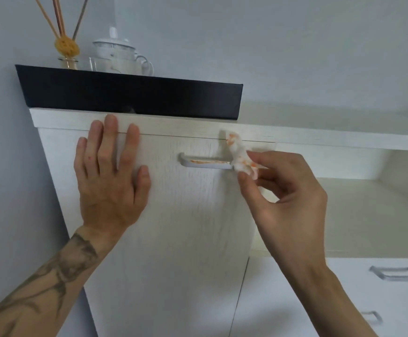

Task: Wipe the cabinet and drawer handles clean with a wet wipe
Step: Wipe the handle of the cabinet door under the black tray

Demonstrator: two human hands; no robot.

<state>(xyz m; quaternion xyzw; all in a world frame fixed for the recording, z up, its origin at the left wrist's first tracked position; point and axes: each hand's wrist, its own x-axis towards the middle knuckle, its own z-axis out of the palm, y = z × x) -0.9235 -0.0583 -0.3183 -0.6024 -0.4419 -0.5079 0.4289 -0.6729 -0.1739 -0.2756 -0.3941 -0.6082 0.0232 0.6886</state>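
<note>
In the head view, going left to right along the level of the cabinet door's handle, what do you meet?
Left hand flat on the cabinet door → orange-smeared handle → stained wet wipe → right hand pinching it → open shelf.

The cabinet door (178, 215) is pale cream with a fine wood grain. Its silver handle (205, 163) carries an orange smear. The white wipe (240, 154) is blotched orange too. A black tray (130, 93) sits on top, holding a white teapot (117, 57) and a yellow woven ball (66, 46). Dark tattoo lines cover the left forearm (40, 288).
</note>
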